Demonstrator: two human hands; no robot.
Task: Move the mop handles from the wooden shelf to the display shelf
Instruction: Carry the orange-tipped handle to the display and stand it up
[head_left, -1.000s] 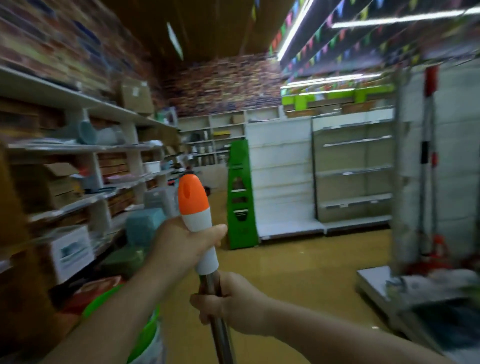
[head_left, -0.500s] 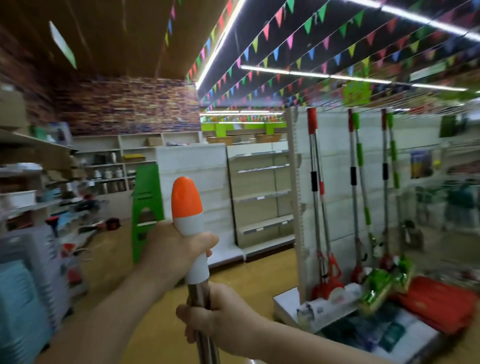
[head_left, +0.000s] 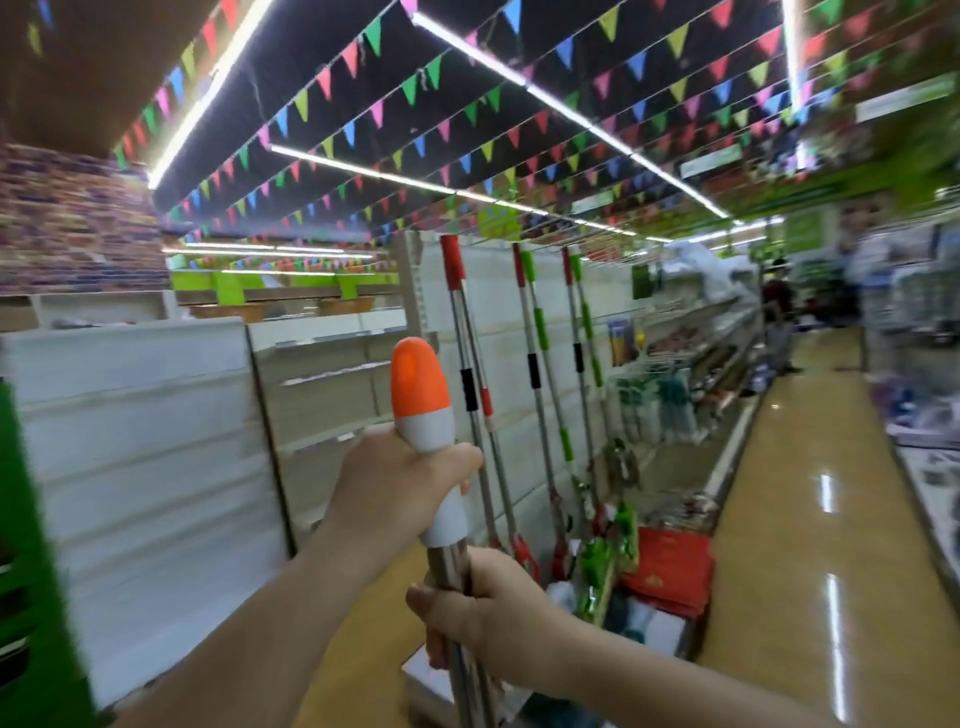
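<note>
The mop handle (head_left: 439, 499) is standing nearly upright in the lower middle of the view, its orange cap on top, a white grip sleeve beneath it and a bare metal pole running down out of the frame. The left hand (head_left: 400, 486) is wrapping around the white sleeve just below the orange cap, thumb curling across the front. The right hand (head_left: 480, 610) is gripping the metal pole directly under the sleeve, fingers closing fully round it, so the two hands are sitting one above the other, near but apart.

Just behind the held handle, the white display shelf (head_left: 519, 312) is showing its end panel, and several other mop handles (head_left: 537, 364) are leaning against it, some with red grips and some with green, their lower ends resting on the base at the panel's foot. Red packets (head_left: 670, 566) and green packaging (head_left: 597, 566) are lying on that same base toward its right corner. To the right a glossy yellow aisle floor (head_left: 810, 493) is stretching away between blurred stocked shelves. Overhead, coloured bunting (head_left: 467, 104) is hanging in rows between strip lights.
</note>
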